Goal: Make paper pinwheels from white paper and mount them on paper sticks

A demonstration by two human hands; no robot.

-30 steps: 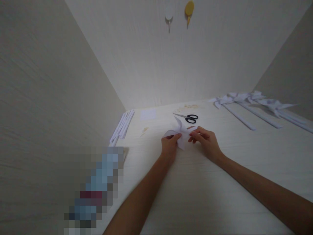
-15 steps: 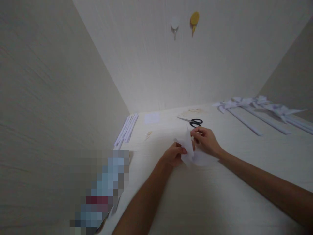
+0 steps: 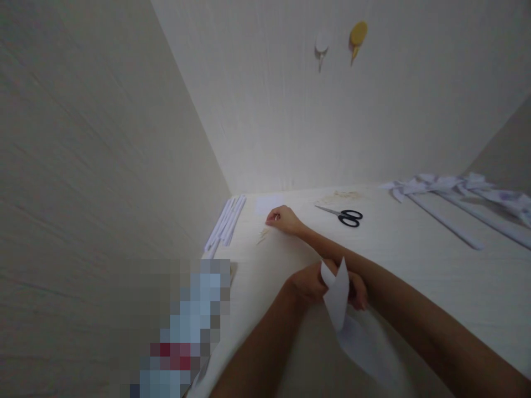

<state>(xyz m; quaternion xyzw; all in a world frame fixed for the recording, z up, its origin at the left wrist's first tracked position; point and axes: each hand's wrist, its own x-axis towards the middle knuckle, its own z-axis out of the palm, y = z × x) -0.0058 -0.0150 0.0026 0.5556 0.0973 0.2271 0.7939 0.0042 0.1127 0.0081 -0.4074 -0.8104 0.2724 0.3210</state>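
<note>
Curled around a folded white paper (image 3: 339, 298), my left hand (image 3: 319, 279) is low in the middle, below my right forearm. The paper has pointed flaps; a broad part of it hangs down to the right and is blurred. My right hand (image 3: 285, 220) reaches across to the left, its fingers pinched together just above a few small pale sticks (image 3: 263, 236) on the table. Whether a stick is between those fingertips is too small to make out. Behind that hand lies a flat square of white paper (image 3: 265, 204).
Black-handled scissors (image 3: 342, 214) lie right of my right hand, near small pale scraps (image 3: 346, 195). White paper rods (image 3: 226, 221) are stacked at left. Folded paper shapes (image 3: 440, 182) on rods lie at right. White (image 3: 321, 44) and yellow (image 3: 358, 34) hooks are on the wall.
My right hand has let go of the paper and moved left to the small sticks. My left hand has come nearer and slightly right, still holding the paper. The view has shifted a little.
</note>
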